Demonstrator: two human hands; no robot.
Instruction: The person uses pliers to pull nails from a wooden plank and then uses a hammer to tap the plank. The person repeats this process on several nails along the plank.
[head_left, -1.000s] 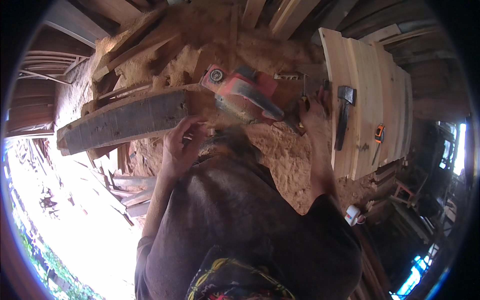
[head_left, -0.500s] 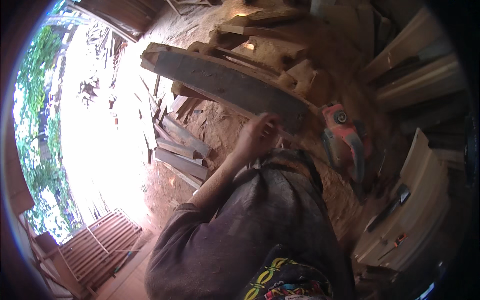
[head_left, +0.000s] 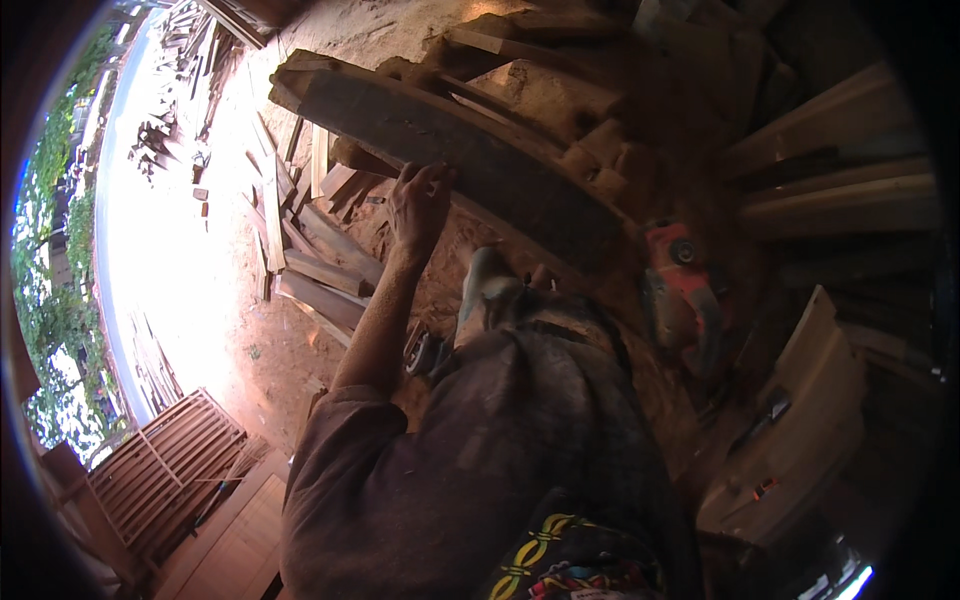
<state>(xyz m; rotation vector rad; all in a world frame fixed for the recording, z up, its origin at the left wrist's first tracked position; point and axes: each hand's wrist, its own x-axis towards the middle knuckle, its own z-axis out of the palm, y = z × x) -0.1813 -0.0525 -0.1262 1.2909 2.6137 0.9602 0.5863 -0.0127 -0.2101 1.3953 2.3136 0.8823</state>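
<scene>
A long, thick plank (head_left: 440,150) with a dark top face lies across the middle, slanting from upper left to lower right. My left hand (head_left: 420,205) is at its near edge, left of the plank's middle. The fingers are curled together against that edge; what they hold, if anything, is too small to make out. My right hand is not in view. By the plank's right end rests a red and black power tool (head_left: 685,290), out of reach of my left hand's present spot.
Offcuts (head_left: 325,270) are heaped on the sawdust-covered ground at left. Rough timber (head_left: 540,60) lies beyond the plank. Boards (head_left: 840,200) lean at right. A pale wide board (head_left: 780,430) holds a small orange and black tool (head_left: 765,489). A slatted wooden frame (head_left: 165,465) stands lower left.
My left hand has slid leftward and away from me along the plank's near edge, its arm stretching out. The view has shifted slightly. The plank and power tool seem to lie as before.
</scene>
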